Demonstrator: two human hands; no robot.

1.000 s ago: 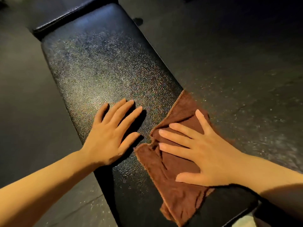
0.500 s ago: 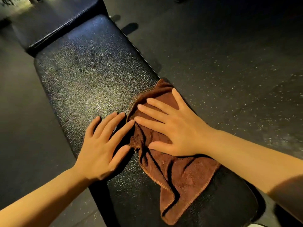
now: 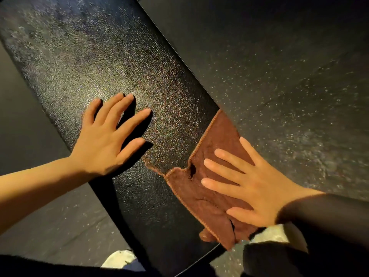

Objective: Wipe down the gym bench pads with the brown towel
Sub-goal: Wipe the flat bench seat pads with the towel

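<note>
Head view, looking down along the bench. Long black textured-vinyl gym bench pad (image 3: 103, 62) runs diagonally from upper left to lower right; dark speckled rubber floor (image 3: 279, 76) on both sides.

Brown microfibre towel with stitched orange edging (image 3: 201, 188) lies rumpled on the near right part of the pad. One corner reaches the pad's right edge and seems to hang slightly over it; a lower fold droops off the near end.

Right hand (image 3: 251, 184): flat on the towel, fingers straight and spread wide, palm pressing down. Nothing gripped.

Left hand (image 3: 105, 140): flat on bare vinyl near the pad's left edge, fingers straight and moderately spread, well apart from the towel. Appears to be bracing only.

Judgement: wiping stroke in progress on the near right section. The far stretch of the pad shows a dull mottled sheen; cannot tell whether that is residue or glare.

Risks from here:
- Towel held by palm friction alone. A fast stroke or lighter pressure could let the hand slide over the cloth, bunching it and leaving streaks of uncovered vinyl.
- Towel sits at the right edge. A push further right could drag it off onto the floor and pick up grit.
- Overhanging fold may snag at the pad's end.
</note>
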